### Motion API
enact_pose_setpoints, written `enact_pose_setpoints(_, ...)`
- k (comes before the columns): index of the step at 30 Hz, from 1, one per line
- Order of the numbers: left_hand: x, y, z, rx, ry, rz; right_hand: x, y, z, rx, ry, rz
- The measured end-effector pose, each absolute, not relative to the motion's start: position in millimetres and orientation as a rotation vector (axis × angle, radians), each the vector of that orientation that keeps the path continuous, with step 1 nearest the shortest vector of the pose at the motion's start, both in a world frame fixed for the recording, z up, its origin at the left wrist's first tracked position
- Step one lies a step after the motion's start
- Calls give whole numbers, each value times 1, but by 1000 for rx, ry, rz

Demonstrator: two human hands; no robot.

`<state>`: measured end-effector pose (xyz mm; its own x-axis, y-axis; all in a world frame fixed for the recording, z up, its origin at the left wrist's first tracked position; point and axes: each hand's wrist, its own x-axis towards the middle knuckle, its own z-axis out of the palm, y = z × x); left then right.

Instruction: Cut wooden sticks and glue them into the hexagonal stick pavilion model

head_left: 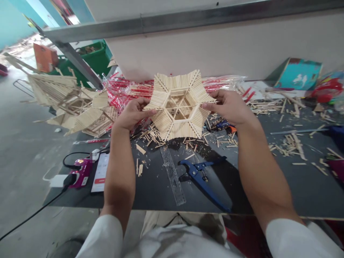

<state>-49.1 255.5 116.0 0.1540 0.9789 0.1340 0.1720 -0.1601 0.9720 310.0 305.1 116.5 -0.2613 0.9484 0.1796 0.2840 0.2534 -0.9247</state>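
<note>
Between hands [131, 114] [229, 107], stick star [176, 108], phone [99, 173], blurred text

You have 1 left hand [133, 114] and 1 right hand [228, 107], 2 in all, on 1 star-shaped stick piece [177, 108] with 6 points and 1 hexagonal opening. Your 1 worktop [150, 186] carries 1 blue cutter [200, 177], 1 clear ruler [173, 175], 1 phone [99, 173] and 1 purple power block [83, 172]. You can count 1 turquoise panel [301, 73] at the back and 1 green bin [96, 55] beyond the frame [80, 64]. To your left is at least 1 more stick structure [57, 86], its overlapping parts hard to separate. Your loose stick pieces [297, 145] run to dozens, too jumbled for you to count exactly.
</note>
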Motion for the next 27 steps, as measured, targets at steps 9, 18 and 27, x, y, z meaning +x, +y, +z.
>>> enact_pose_setpoints(9,-46,265,106,1492,1335,908,313,308,112,-1327,-1630,1296)
enact_pose_setpoints(18,-48,272,100,1629,1614,851,314,311,109,-1479,-1901,1163)
enact_pose_setpoints(27,-36,241,145,2081,1450,975,299,286,131,-1383,-2103,457)
